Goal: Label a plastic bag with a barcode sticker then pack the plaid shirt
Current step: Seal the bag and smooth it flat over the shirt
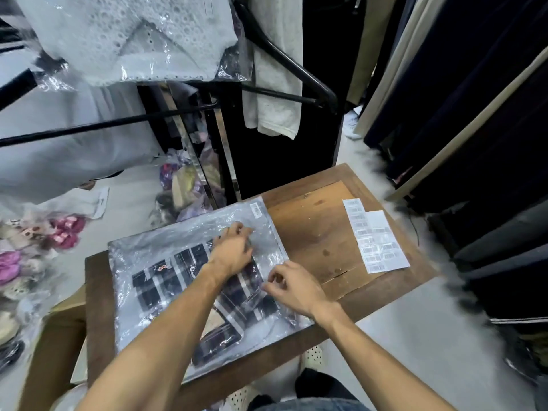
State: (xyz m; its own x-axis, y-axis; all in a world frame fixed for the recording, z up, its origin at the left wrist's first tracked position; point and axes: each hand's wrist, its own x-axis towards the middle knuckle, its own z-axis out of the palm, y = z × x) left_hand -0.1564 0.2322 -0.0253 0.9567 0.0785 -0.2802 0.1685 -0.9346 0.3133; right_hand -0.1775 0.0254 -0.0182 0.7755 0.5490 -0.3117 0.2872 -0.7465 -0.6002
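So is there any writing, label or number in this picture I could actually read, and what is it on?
No text can be read here.
Sticker on the far corner of the plastic bag: print too small and blurred.
Barcode label sheets on the wooden table: bars show, digits unreadable.
Small orange mark on the plaid shirt: a logo, illegible.

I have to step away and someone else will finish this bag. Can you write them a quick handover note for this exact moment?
Left hand: resting on the plastic bag over the shirt, fingers curled; whether it pinches the film is unclear.
Right hand: pinch grip at the bag's right edge.
Plaid shirt: already inside the bag, flat on the wooden table.
Barcode sticker: one already on the bag's far corner.
Sticker sheets: on the table, right of the bag.
Done: labelling, shirt inserted.
Left: probably settling the shirt and closing the bag.
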